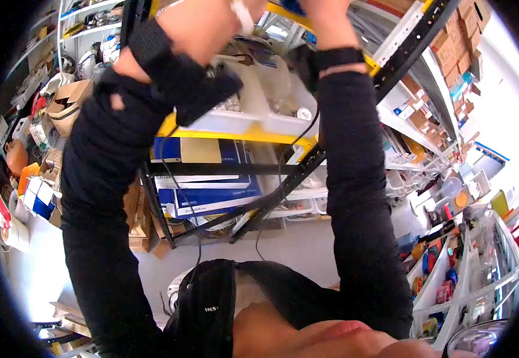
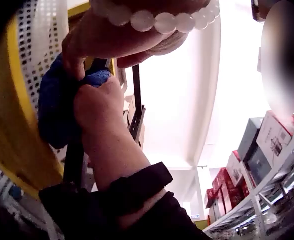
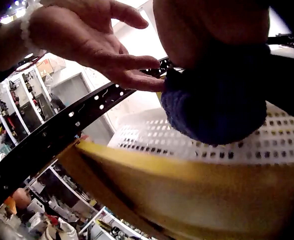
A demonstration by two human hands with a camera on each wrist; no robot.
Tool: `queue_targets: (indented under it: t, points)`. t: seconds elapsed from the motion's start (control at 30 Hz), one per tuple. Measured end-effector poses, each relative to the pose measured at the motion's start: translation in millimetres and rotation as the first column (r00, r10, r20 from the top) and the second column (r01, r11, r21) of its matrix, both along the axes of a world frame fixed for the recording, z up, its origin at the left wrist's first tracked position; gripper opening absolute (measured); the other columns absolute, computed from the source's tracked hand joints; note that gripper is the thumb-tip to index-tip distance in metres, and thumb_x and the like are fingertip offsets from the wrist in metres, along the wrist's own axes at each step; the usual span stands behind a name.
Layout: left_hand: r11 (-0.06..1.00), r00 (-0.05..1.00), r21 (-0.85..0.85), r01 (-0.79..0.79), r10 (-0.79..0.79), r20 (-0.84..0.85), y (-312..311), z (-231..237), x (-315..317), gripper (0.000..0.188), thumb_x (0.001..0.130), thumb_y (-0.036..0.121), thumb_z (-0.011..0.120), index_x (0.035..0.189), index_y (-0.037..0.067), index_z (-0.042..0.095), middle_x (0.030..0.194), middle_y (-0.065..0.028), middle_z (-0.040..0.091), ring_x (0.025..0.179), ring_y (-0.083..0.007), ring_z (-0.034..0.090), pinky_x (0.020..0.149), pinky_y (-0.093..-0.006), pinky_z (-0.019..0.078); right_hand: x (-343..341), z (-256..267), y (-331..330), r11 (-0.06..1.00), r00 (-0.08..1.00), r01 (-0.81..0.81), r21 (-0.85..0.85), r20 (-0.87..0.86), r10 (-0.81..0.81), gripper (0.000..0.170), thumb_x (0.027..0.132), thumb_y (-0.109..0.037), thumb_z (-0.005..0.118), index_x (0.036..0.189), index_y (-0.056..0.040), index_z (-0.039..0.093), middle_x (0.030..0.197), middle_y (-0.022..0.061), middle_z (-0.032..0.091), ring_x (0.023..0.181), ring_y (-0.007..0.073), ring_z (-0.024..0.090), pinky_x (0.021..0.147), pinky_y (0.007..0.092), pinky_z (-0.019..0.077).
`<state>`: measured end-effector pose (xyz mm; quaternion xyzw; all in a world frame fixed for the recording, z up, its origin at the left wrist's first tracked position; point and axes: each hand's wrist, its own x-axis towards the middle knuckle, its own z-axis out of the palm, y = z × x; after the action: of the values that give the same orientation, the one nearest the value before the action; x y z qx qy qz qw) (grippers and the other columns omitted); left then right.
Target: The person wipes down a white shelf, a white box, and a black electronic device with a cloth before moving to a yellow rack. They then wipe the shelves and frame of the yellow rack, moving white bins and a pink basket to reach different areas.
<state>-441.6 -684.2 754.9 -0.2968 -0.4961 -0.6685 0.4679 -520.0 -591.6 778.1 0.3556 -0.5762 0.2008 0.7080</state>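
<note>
White letters "INSI" on black jacket

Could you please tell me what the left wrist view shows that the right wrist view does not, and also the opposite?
Only the left wrist view shows red boxes on the right side.

Only the right wrist view shows a round orange-brown object at lower left.

Both show the left hand with its pale bead bracelet, the right hand holding a blue cloth, a white basket with holes, and a yellow beam.
</note>
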Motion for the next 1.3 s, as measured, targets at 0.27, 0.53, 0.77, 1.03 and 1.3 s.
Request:
queue_targets:
  t: [0.27,0.53,0.77,1.03,1.3]
  points:
    - [0.969,0.952,-0.093,-0.231,0.245,0.185,80.9,-84.7,-14.0,0.049,0.080,0.003,0.059,0.126,-0.002,0.043,0.120,-0.0162,0.053,0.101,-0.0233,0.058,0.086,-0.0323,0.0485,11.0,-113.5,74.7,0.999,0.929,0.013,-0.032,0.369,-0.001,0.066,0.075,0.000,0.062,0.137,-0.0056,0.040,0.129,0.0202,0.047,0.116,0.0430,0.046,0.094,0.0513,0.0398]
    - [0.909,0.929,-0.367,-0.197,0.293,0.227,107.1,-171.0,0.8,0.036,0.076,0.010,0.066,0.110,0.003,0.056,0.102,-0.0136,0.054,0.086,-0.0245,0.058,0.080,-0.0345,0.0501,4.3,-234.3,168.0,0.981,0.808,0.183,0.056,0.560,-0.183,0.064,0.069,0.007,0.061,0.130,-0.0053,0.047,0.114,0.0176,0.053,0.105,0.0401,0.049,0.090,0.0460,0.0399]
    - [0.830,0.952,-0.494,-0.258,0.130,-0.278,68.8,-150.3,185.5,0.016,0.082,0.025,0.062,0.076,0.013,0.054,0.071,-0.0001,0.049,0.060,-0.0186,0.044,0.056,-0.0350,0.0326,26.0,-257.5,216.0,0.997,0.756,0.060,0.039,0.651,-0.071,0.056,0.069,0.012,0.057,0.122,-0.0053,0.057,0.112,0.0171,0.057,0.109,0.0353,0.054,0.099,0.0396,0.0392]
    - [0.913,0.928,-0.341,-0.223,0.091,-0.363,86.0,-131.9,230.7,0.017,0.085,0.028,0.058,0.075,0.015,0.053,0.070,0.0021,0.048,0.062,-0.0172,0.042,0.058,-0.0350,0.0316,93.1,-294.6,232.2,0.988,0.628,-0.049,-0.149,0.764,0.146,0.047,0.074,0.007,0.065,0.119,-0.0059,0.060,0.112,0.0127,0.062,0.106,0.0287,0.059,0.096,0.0337,0.0425]
    - [0.940,0.916,-0.235,-0.247,0.148,-0.372,91.1,-132.3,249.3,0.019,0.088,0.030,0.053,0.074,0.017,0.052,0.070,0.0042,0.047,0.064,-0.0157,0.041,0.060,-0.0350,0.0307,119.3,-324.3,264.9,0.984,0.498,-0.037,-0.176,0.850,0.171,0.045,0.075,0.002,0.068,0.119,-0.0061,0.061,0.115,0.0117,0.063,0.108,0.0251,0.059,0.096,0.0333,0.0428]
